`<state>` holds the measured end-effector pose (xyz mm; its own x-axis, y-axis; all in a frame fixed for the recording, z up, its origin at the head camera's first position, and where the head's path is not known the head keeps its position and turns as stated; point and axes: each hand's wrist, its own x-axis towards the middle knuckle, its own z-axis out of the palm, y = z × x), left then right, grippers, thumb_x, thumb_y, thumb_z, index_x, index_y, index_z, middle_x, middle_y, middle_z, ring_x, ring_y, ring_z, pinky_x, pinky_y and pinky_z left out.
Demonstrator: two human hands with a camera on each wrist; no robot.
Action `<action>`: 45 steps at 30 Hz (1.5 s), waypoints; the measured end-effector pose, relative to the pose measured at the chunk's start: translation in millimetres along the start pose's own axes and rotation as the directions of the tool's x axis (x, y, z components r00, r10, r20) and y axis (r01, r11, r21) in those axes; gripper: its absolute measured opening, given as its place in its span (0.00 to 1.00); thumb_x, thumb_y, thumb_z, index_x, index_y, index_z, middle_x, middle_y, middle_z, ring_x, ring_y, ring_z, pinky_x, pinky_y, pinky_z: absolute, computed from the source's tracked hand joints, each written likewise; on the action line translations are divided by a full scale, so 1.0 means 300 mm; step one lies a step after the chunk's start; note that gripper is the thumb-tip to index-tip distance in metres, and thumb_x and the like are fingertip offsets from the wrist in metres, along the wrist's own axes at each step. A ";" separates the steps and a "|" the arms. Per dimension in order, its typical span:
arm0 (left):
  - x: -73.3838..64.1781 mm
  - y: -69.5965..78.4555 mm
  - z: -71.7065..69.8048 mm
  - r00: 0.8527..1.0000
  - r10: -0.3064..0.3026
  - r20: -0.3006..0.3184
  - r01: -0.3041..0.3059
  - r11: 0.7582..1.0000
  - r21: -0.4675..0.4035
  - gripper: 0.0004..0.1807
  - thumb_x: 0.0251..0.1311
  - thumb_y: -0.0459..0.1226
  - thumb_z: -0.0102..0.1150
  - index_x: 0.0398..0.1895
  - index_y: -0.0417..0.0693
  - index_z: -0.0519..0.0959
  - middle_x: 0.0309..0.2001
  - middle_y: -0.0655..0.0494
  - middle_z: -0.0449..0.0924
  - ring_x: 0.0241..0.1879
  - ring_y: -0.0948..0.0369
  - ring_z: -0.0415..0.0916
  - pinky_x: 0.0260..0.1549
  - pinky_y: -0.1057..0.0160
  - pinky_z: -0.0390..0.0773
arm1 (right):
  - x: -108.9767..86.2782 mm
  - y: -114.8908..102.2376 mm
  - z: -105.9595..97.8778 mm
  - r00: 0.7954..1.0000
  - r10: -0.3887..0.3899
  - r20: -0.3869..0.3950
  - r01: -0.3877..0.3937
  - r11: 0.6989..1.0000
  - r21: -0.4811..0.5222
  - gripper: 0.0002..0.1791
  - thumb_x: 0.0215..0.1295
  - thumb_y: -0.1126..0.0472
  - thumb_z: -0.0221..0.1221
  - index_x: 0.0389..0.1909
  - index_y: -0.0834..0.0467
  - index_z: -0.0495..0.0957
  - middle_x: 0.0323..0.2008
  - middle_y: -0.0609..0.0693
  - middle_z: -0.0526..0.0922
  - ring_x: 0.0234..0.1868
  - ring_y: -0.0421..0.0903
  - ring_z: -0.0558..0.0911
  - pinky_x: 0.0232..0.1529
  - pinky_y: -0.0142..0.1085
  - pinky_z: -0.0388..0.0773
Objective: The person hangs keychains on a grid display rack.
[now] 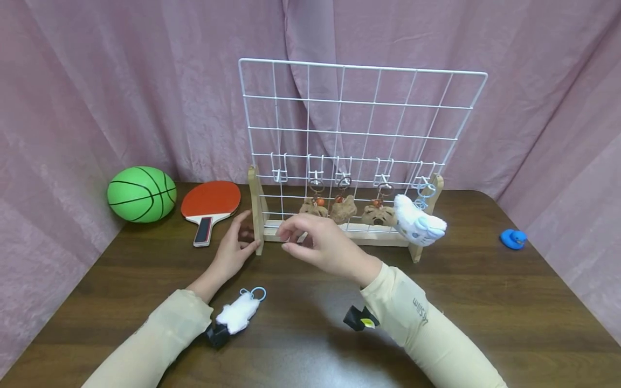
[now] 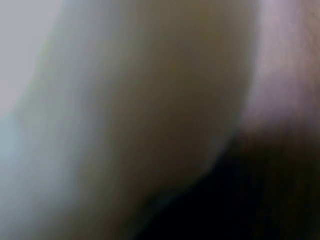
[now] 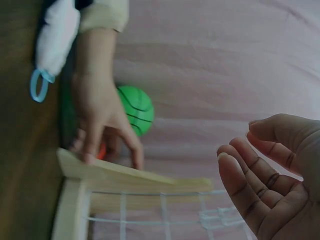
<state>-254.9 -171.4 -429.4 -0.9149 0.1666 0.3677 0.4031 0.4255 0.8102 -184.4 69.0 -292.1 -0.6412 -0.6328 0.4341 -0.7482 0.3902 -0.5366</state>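
Note:
My left hand (image 1: 234, 243) grips the left wooden leg (image 1: 257, 210) of a white wire grid rack (image 1: 361, 129), thumb at its front edge and fingers behind. Its wrist view is a close blur. My right hand (image 1: 330, 243), fingers loosely bent and holding nothing, hovers before the rack's lower part. Behind it hang three brown plush bear keychains (image 1: 344, 209) on white hooks. A white plush keychain (image 1: 418, 222) with a blue ring hangs at the rack's right end. Another white plush keychain (image 1: 239, 312) lies on the table beside the left forearm, its blue ring pointing away.
A green ball (image 1: 142, 194) and a red table tennis paddle (image 1: 212, 202) lie left of the rack. On the right of the brown table (image 1: 490, 312) sits a blue toy duck (image 1: 513, 238). Pink curtains (image 1: 145, 81) hang behind. An unused white hook (image 1: 278, 173) is at the rack's left.

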 end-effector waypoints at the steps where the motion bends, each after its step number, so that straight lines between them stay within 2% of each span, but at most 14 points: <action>1: 0.000 0.002 -0.001 1.000 -0.003 0.001 0.003 1.000 0.001 0.40 0.56 0.23 0.62 0.71 0.42 0.55 0.49 0.34 0.73 0.46 0.44 0.77 0.35 0.70 0.81 | -0.002 0.004 0.013 1.000 -0.009 0.012 0.009 1.000 -0.006 0.09 0.63 0.65 0.61 0.44 0.61 0.78 0.40 0.50 0.84 0.39 0.42 0.82 0.38 0.29 0.80; 6: 0.003 -0.003 -0.001 1.000 -0.009 0.007 0.009 1.000 0.003 0.40 0.56 0.24 0.62 0.71 0.43 0.55 0.50 0.35 0.73 0.47 0.45 0.77 0.35 0.70 0.80 | -0.007 0.025 0.069 0.998 -0.017 0.055 0.018 0.999 -0.027 0.09 0.62 0.64 0.61 0.43 0.60 0.79 0.40 0.50 0.84 0.39 0.41 0.83 0.41 0.33 0.80; 11: 0.005 -0.010 -0.005 1.000 0.022 0.004 -0.022 1.000 0.012 0.40 0.57 0.25 0.62 0.71 0.44 0.55 0.50 0.36 0.74 0.46 0.46 0.76 0.34 0.72 0.80 | -0.008 0.044 0.119 0.993 0.008 0.119 -0.006 1.000 -0.024 0.09 0.62 0.64 0.61 0.44 0.59 0.79 0.38 0.49 0.85 0.38 0.40 0.83 0.40 0.29 0.79; 15: 0.004 -0.011 -0.007 0.999 0.033 0.002 -0.033 0.999 0.023 0.40 0.57 0.24 0.61 0.71 0.43 0.55 0.49 0.36 0.73 0.45 0.46 0.76 0.34 0.72 0.80 | -0.014 0.051 0.156 0.981 0.058 0.187 -0.053 0.998 -0.030 0.10 0.63 0.63 0.61 0.45 0.57 0.78 0.39 0.48 0.84 0.40 0.40 0.82 0.41 0.28 0.79; 20: 0.004 -0.015 -0.008 1.000 0.029 0.001 -0.029 0.999 0.021 0.41 0.56 0.24 0.62 0.71 0.44 0.55 0.50 0.37 0.73 0.45 0.46 0.77 0.34 0.72 0.80 | -0.017 0.062 0.200 0.970 0.069 0.234 -0.063 0.998 -0.031 0.10 0.63 0.63 0.61 0.45 0.57 0.78 0.40 0.49 0.83 0.39 0.40 0.82 0.42 0.32 0.80; 33: -0.001 -0.007 -0.006 1.000 0.022 0.015 -0.022 1.000 0.011 0.40 0.57 0.24 0.61 0.71 0.43 0.54 0.51 0.35 0.73 0.47 0.45 0.76 0.36 0.68 0.81 | -0.006 0.107 0.286 0.937 0.113 0.330 -0.103 0.994 -0.047 0.11 0.61 0.63 0.63 0.45 0.57 0.79 0.39 0.48 0.83 0.38 0.38 0.81 0.41 0.23 0.76; 45: 0.000 -0.004 -0.005 1.000 0.000 0.016 0.000 1.000 -0.003 0.41 0.57 0.25 0.61 0.72 0.44 0.54 0.51 0.35 0.73 0.48 0.44 0.77 0.37 0.63 0.83 | 0.016 0.129 0.345 0.896 0.170 0.410 -0.127 0.983 -0.130 0.11 0.60 0.61 0.65 0.43 0.55 0.80 0.37 0.46 0.81 0.33 0.32 0.77 0.36 0.18 0.72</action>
<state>-255.2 -173.3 -429.8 -0.9150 0.1812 0.3604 0.4034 0.4228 0.8115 -198.8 12.0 -385.8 -0.6321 -0.7749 0.0008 -0.6765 0.5513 -0.4883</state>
